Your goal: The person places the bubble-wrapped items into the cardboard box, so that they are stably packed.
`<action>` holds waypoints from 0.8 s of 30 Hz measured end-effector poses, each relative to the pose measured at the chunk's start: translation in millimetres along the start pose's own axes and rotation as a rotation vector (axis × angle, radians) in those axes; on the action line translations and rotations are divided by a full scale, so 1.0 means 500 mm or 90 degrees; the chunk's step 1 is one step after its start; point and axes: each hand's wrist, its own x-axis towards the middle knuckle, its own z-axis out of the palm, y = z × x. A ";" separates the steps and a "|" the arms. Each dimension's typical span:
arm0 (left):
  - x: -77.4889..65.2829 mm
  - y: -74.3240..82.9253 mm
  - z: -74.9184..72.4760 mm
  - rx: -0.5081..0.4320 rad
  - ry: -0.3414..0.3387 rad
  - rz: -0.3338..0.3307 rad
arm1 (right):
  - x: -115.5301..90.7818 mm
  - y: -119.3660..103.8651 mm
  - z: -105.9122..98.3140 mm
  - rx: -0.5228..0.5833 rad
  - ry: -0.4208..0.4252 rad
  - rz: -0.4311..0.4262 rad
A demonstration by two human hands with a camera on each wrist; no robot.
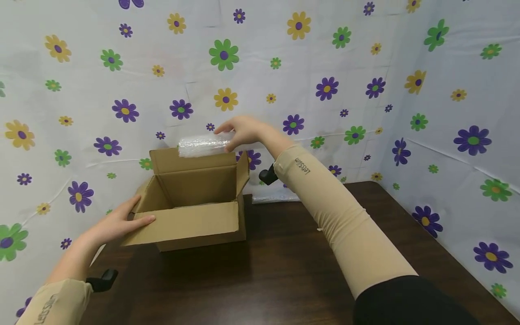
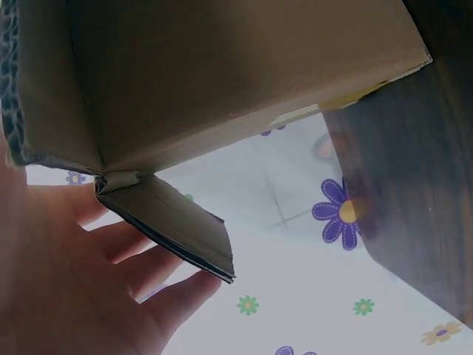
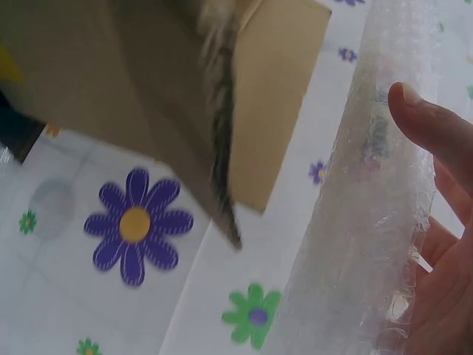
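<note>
An open cardboard box [image 1: 199, 221] sits on the table with its flaps folded out. My left hand [image 1: 118, 223] holds it at the left corner, thumb lying over the front flap. In the left wrist view, the fingers [image 2: 166, 296] reach behind a small side flap [image 2: 174, 222]. Above the box's back flap, my right hand [image 1: 243, 131] pinches one end of a clear bubble-wrap roll [image 1: 201, 145]. The right wrist view shows the thumb [image 3: 429, 122] across the bubble wrap [image 3: 355, 200], with fingers behind it; what the wrap encloses is not distinct.
Another flat piece of bubble wrap [image 1: 274, 197] lies at the table's back edge, right of the box. The dark wooden table [image 1: 292, 275] meets a flower-printed sheet [image 1: 252, 54] behind and at the right. Inside the box, the bottom is mostly hidden.
</note>
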 end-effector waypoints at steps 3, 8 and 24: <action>0.000 0.005 -0.003 0.011 -0.002 0.000 | 0.010 -0.027 0.013 0.012 -0.005 -0.013; 0.001 0.010 -0.004 0.014 -0.007 -0.004 | 0.026 -0.064 0.031 0.007 -0.014 -0.034; -0.002 0.004 -0.002 0.022 -0.001 -0.007 | 0.081 -0.112 0.110 0.043 -0.027 -0.024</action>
